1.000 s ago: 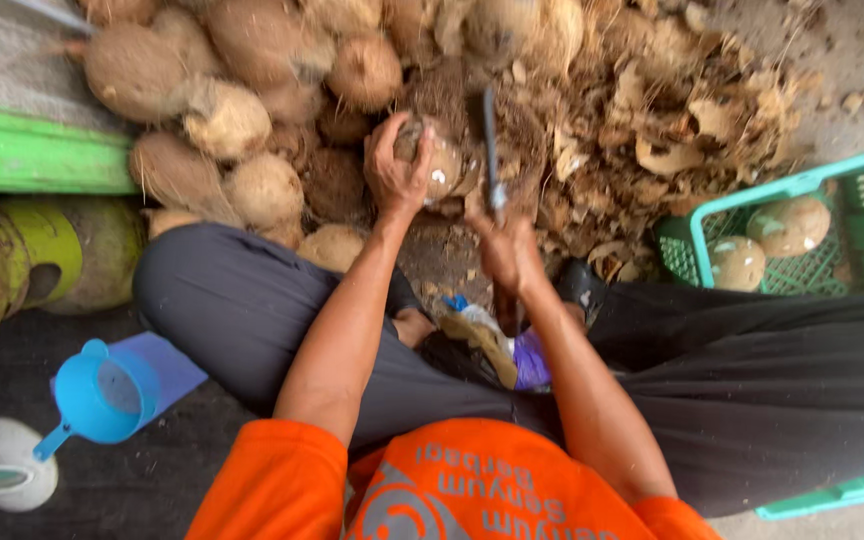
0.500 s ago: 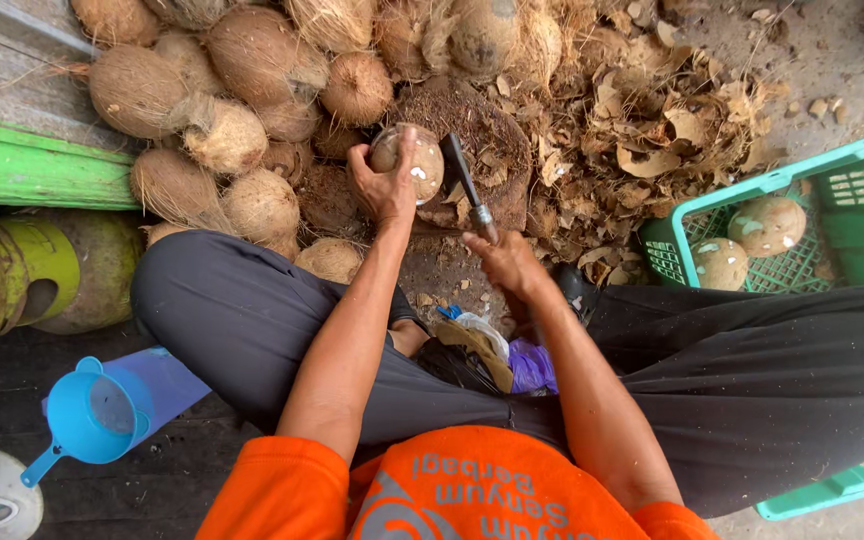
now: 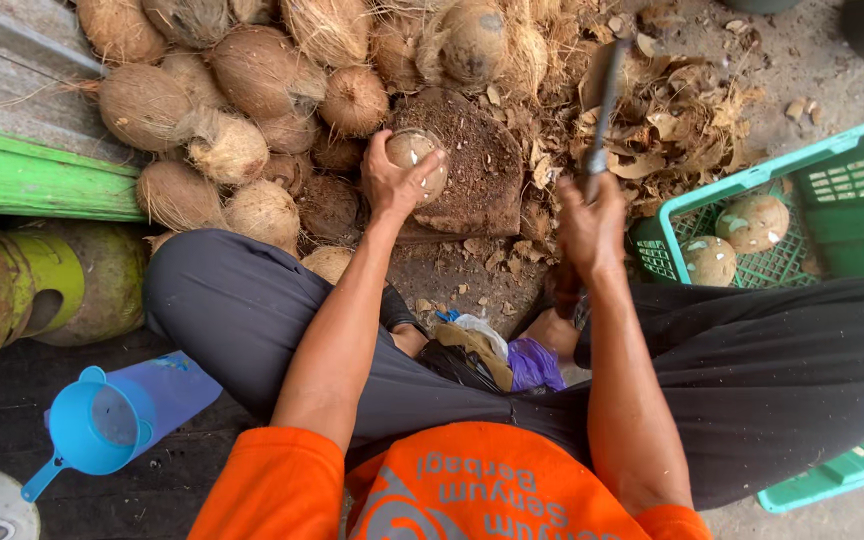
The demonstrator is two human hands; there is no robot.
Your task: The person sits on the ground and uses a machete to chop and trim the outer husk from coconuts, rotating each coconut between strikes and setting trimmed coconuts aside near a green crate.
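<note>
My left hand (image 3: 392,183) grips a partly peeled pale coconut (image 3: 418,150) and holds it on a dark, worn chopping block (image 3: 472,175). My right hand (image 3: 588,222) is shut on the handle of a long dark blade (image 3: 604,95), raised and blurred, to the right of the block above the husk scraps. I sit cross-legged in dark trousers and an orange shirt, with the block just beyond my knees.
A heap of brown husked coconuts (image 3: 242,110) lies at the far left. Dry shell and husk scraps (image 3: 672,120) cover the ground on the right. A green crate (image 3: 832,180) holds peeled coconuts (image 3: 752,222). A blue strainer cup (image 3: 97,430) and green coconuts (image 3: 12,290) sit at the left.
My right hand has lifted the blade up and to the right, away from the coconut. My left hand keeps the coconut on the block.
</note>
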